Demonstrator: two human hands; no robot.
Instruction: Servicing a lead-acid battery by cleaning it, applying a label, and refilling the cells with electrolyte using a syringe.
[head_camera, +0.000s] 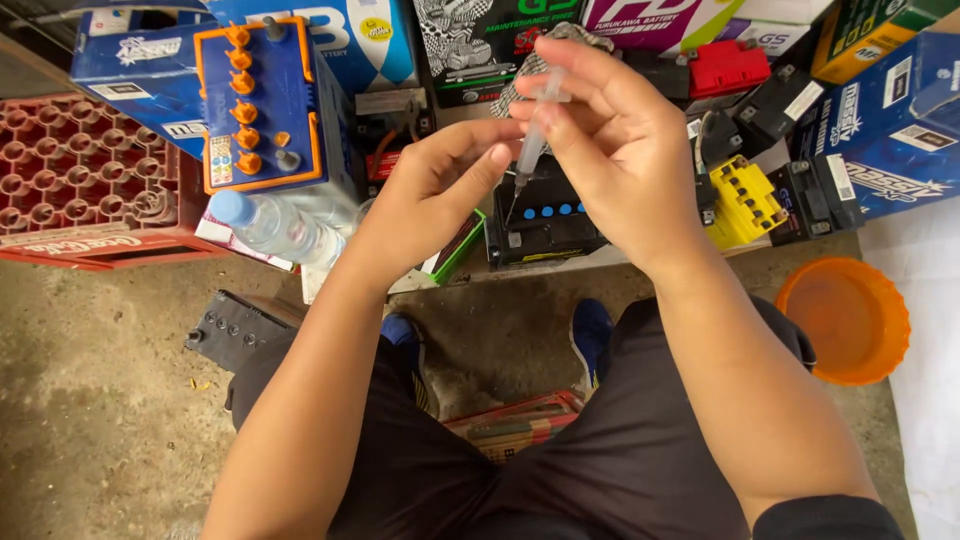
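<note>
Head view: syringe held over a small black battery.
Right hand (610, 150) closed round the clear syringe (535, 135), needle down; left hand (440, 185) pinches its lower barrel. Needle tip hangs just above the small black battery (545, 225), not yet in it; fill level unreadable. Blue-and-orange battery (262, 105) stands left.

I see the syringe (535, 140) held above a small battery (540, 215) on the floor (90, 400). Left of it stand a bottle (270, 225), a large battery (265, 105) and, farther left, a crate (80, 180); a bowl (845, 318) lies right.
</note>
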